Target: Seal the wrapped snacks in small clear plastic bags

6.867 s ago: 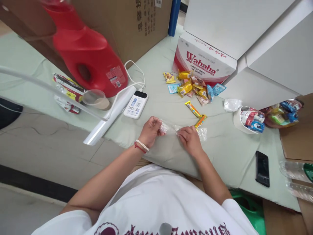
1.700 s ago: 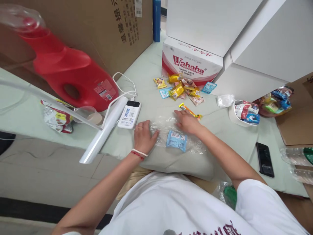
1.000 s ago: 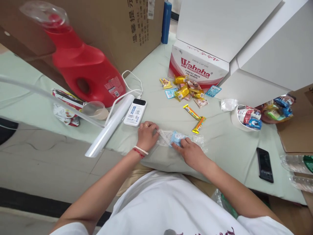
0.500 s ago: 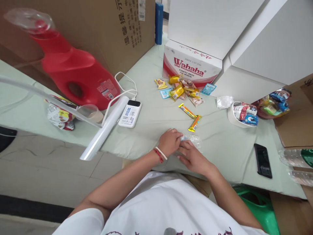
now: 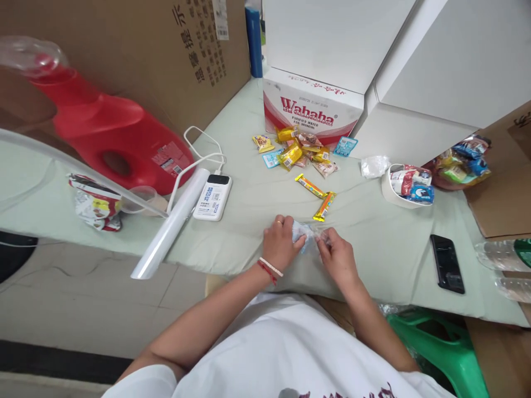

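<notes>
My left hand (image 5: 280, 243) and my right hand (image 5: 338, 255) meet at the front of the pale green cloth (image 5: 257, 193). Between them they pinch a clear plastic bag (image 5: 309, 237) with a light blue snack packet inside it. The bag is bunched small between the fingers. A ring is on my left hand and a bead bracelet on its wrist. Two orange snack bars (image 5: 317, 194) lie just beyond my hands.
A pile of snack packets (image 5: 296, 152) lies before a Wahaha carton (image 5: 313, 108). A white power bank (image 5: 213, 196), a red jug (image 5: 112, 138), a white bowl of snacks (image 5: 404, 185), a black phone (image 5: 447, 271) and a green stool (image 5: 440, 345) surround me.
The bag with the blue packet lay spread flat under my hands. Both hands have since gathered it into a small bundle and shifted it slightly right.
</notes>
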A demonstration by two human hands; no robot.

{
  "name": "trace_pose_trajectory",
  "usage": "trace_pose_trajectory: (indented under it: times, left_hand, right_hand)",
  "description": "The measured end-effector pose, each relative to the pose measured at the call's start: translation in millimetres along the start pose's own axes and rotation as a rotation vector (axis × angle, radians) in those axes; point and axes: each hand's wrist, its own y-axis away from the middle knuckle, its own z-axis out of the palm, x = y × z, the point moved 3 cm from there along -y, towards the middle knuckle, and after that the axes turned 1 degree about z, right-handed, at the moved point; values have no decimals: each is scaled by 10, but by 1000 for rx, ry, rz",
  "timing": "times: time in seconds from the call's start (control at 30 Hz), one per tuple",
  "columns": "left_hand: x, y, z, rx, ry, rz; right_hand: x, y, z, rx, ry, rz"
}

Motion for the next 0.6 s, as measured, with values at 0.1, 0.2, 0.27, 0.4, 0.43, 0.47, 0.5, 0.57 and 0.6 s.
trace_pose_trajectory:
  times: [0.1, 0.2, 0.27, 0.4, 0.43, 0.47, 0.5, 0.57, 0.6]
  left_hand:
    - [232, 84, -34, 26, -17, 90]
    - [381, 164, -34, 66, 3, 142]
    - [434, 225, 9, 65, 103, 199]
    - [472, 337, 82, 86, 528, 378]
    - [461, 351, 82, 80, 634, 406]
    - [439, 360, 74, 62, 721, 423]
    - [406, 364, 61, 32, 785, 430]
    - [301, 372, 23, -38, 836, 430]
    - [226, 380, 2, -63, 830, 422]
  right_hand:
    - [-120, 17, 7, 11, -264, -15]
    - [-140, 7, -2, 69, -411, -74]
    - [-114, 8, -10, 52, -453, -95]
    - [-22, 55, 8, -34, -499, -59]
    - [12, 76, 25, -46, -528, -42]
    - [54, 96, 46, -57, -562, -25]
    - [108, 114, 67, -63, -595, -4]
    - [260, 131, 76, -46, -643, 66]
    - [355, 127, 50, -22, -665, 114]
